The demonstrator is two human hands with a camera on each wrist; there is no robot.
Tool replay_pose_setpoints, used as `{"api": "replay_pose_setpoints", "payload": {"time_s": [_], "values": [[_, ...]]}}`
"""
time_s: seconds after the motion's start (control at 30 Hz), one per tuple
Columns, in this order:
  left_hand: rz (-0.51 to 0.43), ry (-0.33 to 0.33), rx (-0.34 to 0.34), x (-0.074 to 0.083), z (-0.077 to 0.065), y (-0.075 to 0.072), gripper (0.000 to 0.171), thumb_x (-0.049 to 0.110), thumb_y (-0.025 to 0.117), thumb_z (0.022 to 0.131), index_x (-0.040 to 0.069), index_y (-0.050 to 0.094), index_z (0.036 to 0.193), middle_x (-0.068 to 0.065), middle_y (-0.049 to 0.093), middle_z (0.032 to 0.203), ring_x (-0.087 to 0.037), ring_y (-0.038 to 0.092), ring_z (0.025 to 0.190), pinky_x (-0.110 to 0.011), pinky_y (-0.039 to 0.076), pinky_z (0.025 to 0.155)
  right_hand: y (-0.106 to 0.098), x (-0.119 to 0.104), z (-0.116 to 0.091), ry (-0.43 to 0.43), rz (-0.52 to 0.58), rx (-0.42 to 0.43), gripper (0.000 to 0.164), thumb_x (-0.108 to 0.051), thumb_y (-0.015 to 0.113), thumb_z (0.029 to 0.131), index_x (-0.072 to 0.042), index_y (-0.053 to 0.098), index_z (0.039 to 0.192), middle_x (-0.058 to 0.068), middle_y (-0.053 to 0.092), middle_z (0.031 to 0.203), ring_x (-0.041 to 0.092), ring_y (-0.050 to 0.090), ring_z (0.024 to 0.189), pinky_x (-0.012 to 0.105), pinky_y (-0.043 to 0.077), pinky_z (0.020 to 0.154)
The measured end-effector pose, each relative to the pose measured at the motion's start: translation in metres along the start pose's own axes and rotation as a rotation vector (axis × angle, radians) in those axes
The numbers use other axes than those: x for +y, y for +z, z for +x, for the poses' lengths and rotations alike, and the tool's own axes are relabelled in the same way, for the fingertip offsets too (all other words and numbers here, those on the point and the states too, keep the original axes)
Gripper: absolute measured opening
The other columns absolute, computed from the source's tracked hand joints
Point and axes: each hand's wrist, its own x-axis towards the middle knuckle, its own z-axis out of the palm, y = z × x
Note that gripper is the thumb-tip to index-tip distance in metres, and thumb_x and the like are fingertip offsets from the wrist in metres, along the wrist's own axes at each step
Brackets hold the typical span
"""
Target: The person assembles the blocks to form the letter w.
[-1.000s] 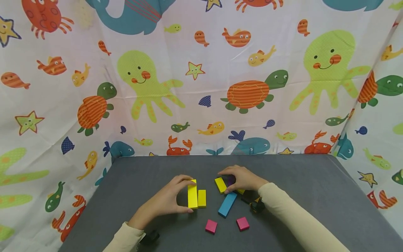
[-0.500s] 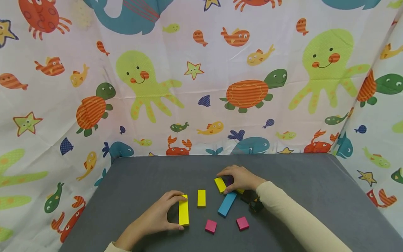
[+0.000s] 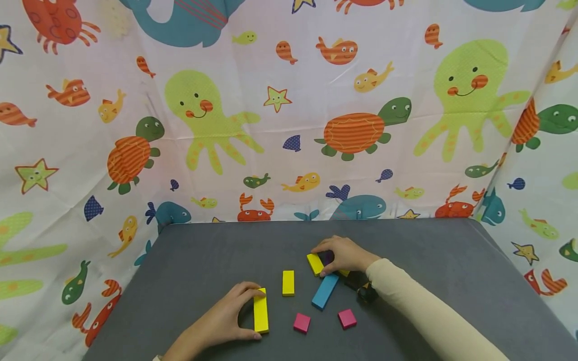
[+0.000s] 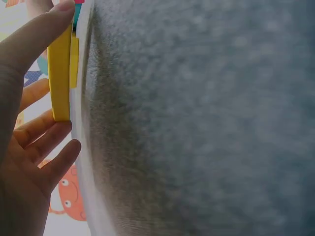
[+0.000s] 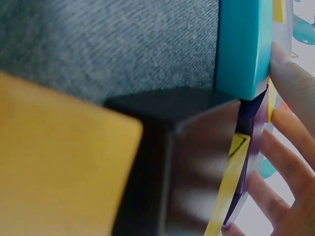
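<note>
My left hand (image 3: 221,321) holds a long yellow block (image 3: 261,313) by its two ends, thumb at the near end and fingers at the far one. In the left wrist view the same long yellow block (image 4: 60,78) spans from thumb to fingertips. Farther right, my right hand (image 3: 346,254) bends over a group of blocks. Its thumb and index finger sit at opposite ends of a yellow block (image 3: 314,264), beside a purple block (image 3: 327,257) partly hidden under the hand. A blue block (image 3: 325,292) lies just below the thumb. Other fingers lie along purple blocks (image 5: 252,132) in the right wrist view.
A short yellow block (image 3: 288,283) lies between the hands on the grey table (image 3: 217,250). Two pink blocks (image 3: 301,323) are nearer the person. Close to the right wrist camera stand a dark block (image 5: 197,147) and an orange-yellow one (image 5: 59,162). A patterned curtain (image 3: 289,120) hangs behind.
My left hand has carried the long yellow block left and nearer the person, away from the short yellow block it stood beside. My right hand has stayed in place.
</note>
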Motion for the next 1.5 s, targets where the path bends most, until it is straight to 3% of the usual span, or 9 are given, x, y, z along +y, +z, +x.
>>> {"api": "replay_pose_setpoints", "payload": {"time_s": [0.27, 0.8, 1.13, 1.3, 1.5], "values": [[-0.022, -0.043, -0.044, -0.002, -0.002, 0.002, 0.081, 0.069, 0.075, 0.07, 0.032, 0.05, 0.138, 0.009, 0.044, 0.143, -0.016, 0.047, 0.127, -0.046, 0.051, 0.103, 0.002, -0.001, 0.004, 0.031, -0.021, 0.011, 0.055, -0.041, 0.082, 0.079, -0.024, 0.067, 0.129, 0.0, 0.067, 0.131, 0.024, 0.055, 0.118, 0.054, 0.043, 0.105], [-0.023, -0.062, -0.069, -0.005, -0.001, 0.004, 0.081, 0.069, 0.077, 0.068, 0.032, 0.049, 0.135, 0.011, 0.044, 0.141, -0.015, 0.046, 0.127, -0.045, 0.05, 0.105, 0.001, -0.005, 0.004, 0.015, -0.036, 0.039, 0.053, -0.04, 0.082, 0.078, -0.021, 0.069, 0.126, 0.001, 0.069, 0.128, 0.026, 0.056, 0.119, 0.057, 0.041, 0.108], [-0.019, -0.072, -0.122, -0.004, 0.001, -0.002, 0.089, 0.07, 0.079, 0.064, 0.032, 0.045, 0.137, 0.005, 0.041, 0.148, -0.02, 0.044, 0.132, -0.048, 0.048, 0.107, -0.004, -0.008, 0.006, 0.016, -0.1, 0.066, 0.052, -0.04, 0.083, 0.078, -0.021, 0.07, 0.124, 0.001, 0.07, 0.124, 0.023, 0.058, 0.113, 0.053, 0.044, 0.106], [-0.019, -0.061, -0.083, 0.001, -0.004, -0.013, 0.086, 0.063, 0.081, 0.069, 0.031, 0.044, 0.141, 0.002, 0.038, 0.152, -0.024, 0.042, 0.136, -0.052, 0.049, 0.106, -0.009, -0.015, 0.009, 0.013, -0.118, 0.074, 0.052, -0.042, 0.082, 0.078, -0.02, 0.07, 0.124, 0.001, 0.07, 0.123, 0.021, 0.059, 0.11, 0.052, 0.046, 0.105], [0.013, -0.058, -0.059, 0.011, -0.014, -0.022, 0.075, 0.057, 0.076, 0.079, 0.037, 0.045, 0.144, 0.007, 0.041, 0.151, -0.019, 0.046, 0.132, -0.051, 0.05, 0.105, -0.013, -0.029, 0.013, 0.003, -0.126, 0.075, 0.053, -0.045, 0.082, 0.077, -0.02, 0.071, 0.123, 0.0, 0.07, 0.122, 0.021, 0.06, 0.11, 0.05, 0.047, 0.103]]}}
